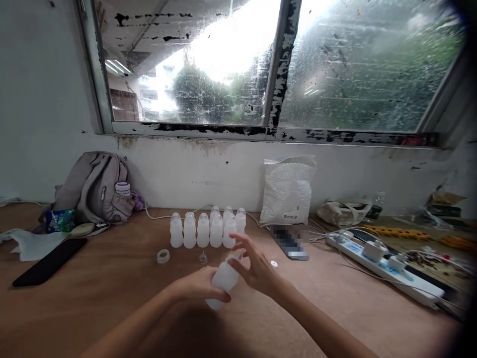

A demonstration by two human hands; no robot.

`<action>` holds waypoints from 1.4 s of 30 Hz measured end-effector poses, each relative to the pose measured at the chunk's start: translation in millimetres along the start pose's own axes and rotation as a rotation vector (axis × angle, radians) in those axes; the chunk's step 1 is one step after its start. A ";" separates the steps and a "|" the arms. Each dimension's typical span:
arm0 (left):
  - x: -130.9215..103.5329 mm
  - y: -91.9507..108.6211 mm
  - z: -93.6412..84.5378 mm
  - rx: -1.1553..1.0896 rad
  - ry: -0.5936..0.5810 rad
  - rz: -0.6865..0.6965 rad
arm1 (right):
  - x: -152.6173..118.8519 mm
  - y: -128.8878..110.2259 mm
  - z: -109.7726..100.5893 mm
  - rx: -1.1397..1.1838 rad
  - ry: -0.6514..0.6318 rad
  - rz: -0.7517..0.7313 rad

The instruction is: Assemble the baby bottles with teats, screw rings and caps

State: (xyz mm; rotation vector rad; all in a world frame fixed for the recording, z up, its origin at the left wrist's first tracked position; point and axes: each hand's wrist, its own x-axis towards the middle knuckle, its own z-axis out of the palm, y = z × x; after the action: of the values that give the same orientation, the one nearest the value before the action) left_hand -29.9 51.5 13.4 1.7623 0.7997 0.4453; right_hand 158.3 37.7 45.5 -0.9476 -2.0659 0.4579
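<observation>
Bottle (223, 279) sits low over the middle of the wooden table (122, 293), held between both hands, in front of the row of bottles (208, 229). Small, white, translucent plastic; likely light and thin-walled, so it probably flexes if squeezed hard. Smooth skin, could slip; not fragile. Best hold is around the body, which is where the left hand (199, 287) has it: fingers wrapped around the lower half, thumb across the front. Right hand (257, 268) is at the top end, thumb and forefinger pinched at the neck, other fingers spread loose; whether it grips a cap there cannot be told. Long axis is tilted, base down toward the person and left, neck up, away and right. Loose small parts lie close by: a ring-shaped cap (163, 256), a clear nozzle (202, 258), a small white disc (274, 263).
</observation>
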 end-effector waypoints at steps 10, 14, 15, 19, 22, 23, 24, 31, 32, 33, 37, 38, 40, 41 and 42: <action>-10.1 6.4 28.7 -0.563 -0.239 0.065 | 14.9 -19.8 12.8 0.896 -0.349 0.261; -6.3 14.2 30.0 -0.384 -0.072 0.098 | 25.9 -30.4 20.0 0.911 -0.223 0.287; -3.5 14.3 28.8 -0.315 0.004 0.101 | 28.5 -30.2 22.1 0.915 -0.193 0.307; 14.0 4.7 20.1 -0.101 0.282 0.061 | 35.8 -22.0 33.6 0.872 -0.001 0.388; 25.3 -6.0 14.7 0.084 0.470 0.002 | 39.0 -14.4 44.2 0.829 0.146 0.412; 27.1 -8.5 14.0 0.141 0.517 -0.016 | 40.0 -12.2 47.6 0.822 0.181 0.409; 27.9 -10.1 13.7 0.196 0.556 -0.034 | 40.9 -10.2 50.9 0.812 0.210 0.399; 19.0 -3.5 16.5 0.472 0.754 -0.084 | 45.2 -6.8 65.2 0.742 0.340 0.308; 18.0 -1.9 16.6 0.499 0.781 -0.090 | 45.5 -7.9 66.3 0.739 0.360 0.303; 17.3 -0.7 16.6 0.524 0.807 -0.096 | 45.9 -9.1 67.4 0.735 0.381 0.303; 17.4 -0.6 12.9 0.594 0.882 -0.092 | 48.0 -11.2 68.7 0.622 0.428 0.301; 17.8 -1.9 11.1 0.602 0.893 -0.086 | 48.7 -10.5 67.5 0.565 0.425 0.286; 18.1 -5.6 6.8 0.604 0.909 -0.078 | 50.4 -7.4 62.6 0.461 0.407 0.256; 17.8 -7.8 4.6 0.597 0.914 -0.073 | 51.3 -5.3 58.9 0.425 0.392 0.250; 17.2 -10.1 2.5 0.585 0.917 -0.066 | 52.1 -3.0 54.4 0.398 0.366 0.248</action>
State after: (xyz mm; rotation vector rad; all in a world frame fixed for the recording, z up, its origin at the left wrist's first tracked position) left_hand -19.3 63.7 1.5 2.0327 1.7611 1.0921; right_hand 93.2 75.4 40.8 -0.9630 -1.4660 0.7354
